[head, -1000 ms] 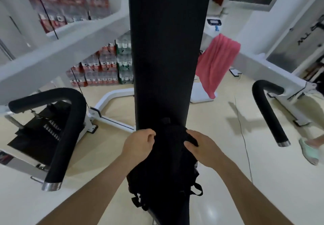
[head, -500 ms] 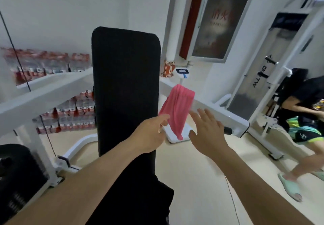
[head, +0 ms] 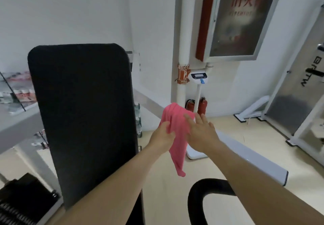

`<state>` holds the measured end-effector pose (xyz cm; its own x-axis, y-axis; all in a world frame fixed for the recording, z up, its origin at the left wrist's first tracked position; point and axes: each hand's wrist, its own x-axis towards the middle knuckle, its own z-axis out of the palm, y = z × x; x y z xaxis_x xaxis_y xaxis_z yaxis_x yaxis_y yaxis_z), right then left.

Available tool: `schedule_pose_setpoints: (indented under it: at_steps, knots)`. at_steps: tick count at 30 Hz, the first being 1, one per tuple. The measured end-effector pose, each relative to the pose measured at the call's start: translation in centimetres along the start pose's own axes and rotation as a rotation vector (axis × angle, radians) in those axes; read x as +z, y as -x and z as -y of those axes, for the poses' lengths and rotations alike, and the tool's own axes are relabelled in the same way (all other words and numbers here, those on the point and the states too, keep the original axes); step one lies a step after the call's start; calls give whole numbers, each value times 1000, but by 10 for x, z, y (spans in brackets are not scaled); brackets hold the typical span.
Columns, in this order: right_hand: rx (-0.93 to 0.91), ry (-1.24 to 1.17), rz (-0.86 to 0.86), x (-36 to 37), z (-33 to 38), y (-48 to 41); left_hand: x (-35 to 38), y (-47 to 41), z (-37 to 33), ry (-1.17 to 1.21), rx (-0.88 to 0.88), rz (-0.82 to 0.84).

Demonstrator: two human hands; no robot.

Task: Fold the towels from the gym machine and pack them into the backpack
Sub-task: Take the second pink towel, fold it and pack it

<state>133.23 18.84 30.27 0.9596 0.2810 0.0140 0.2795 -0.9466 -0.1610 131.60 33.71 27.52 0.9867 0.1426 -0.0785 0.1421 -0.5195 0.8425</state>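
The pink towel hangs long axis down from the machine arm, between the hands: left hand grips its left edge, right hand lies open at its right.

Towel: plain pink. Backrest pad: black. Machine arm: white. Floor: pale beige. Extinguishers: red.

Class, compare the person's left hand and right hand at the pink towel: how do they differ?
The left hand curls its fingers round the pink towel, gripping it; the right hand has straight, spread fingers and grips nothing. The left hand is at the towel's left edge; the right hand overlaps its right side. Both reach forward to the towel.
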Motion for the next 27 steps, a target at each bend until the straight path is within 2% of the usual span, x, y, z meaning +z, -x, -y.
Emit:
schedule_pose_setpoints:
  at_steps: [4, 6, 9, 11, 13, 16, 18, 20, 22, 25, 27]
  knots:
    - [9, 13, -64, 26, -10, -33, 10, -51, 0, 151, -87, -59]
    - [-10, -24, -191, 31, -12, -37, 15, -58, -7, 275, -147, -119]
    - [37, -318, -384, 22, -12, -35, 18, -56, -15, 321, -150, -202]
    - [95, -594, -384, 16, -15, -33, 12, -41, -23, 356, -106, -180]
    - [35, -790, -370, 4, -17, -27, -4, -18, -33, 393, -13, -86]
    - [-310, -604, -258, -17, -3, -15, -43, 22, -49, 372, 117, 200]
    - [-417, -566, -112, -26, 19, -8, -74, 48, -54, 272, 171, 304]
    - [-412, -683, -4, -31, 35, 1, -106, 70, -56, 124, 225, 222]
    - [-410, -879, 92, -39, 43, 13, -139, 92, -57, 64, 230, 73]
    - [-385, -1083, 427, -54, 56, 30, -180, 124, -51, -34, 178, -96]
    - [-387, -1104, 491, -57, 73, 41, -202, 145, -44, -138, 102, -149]
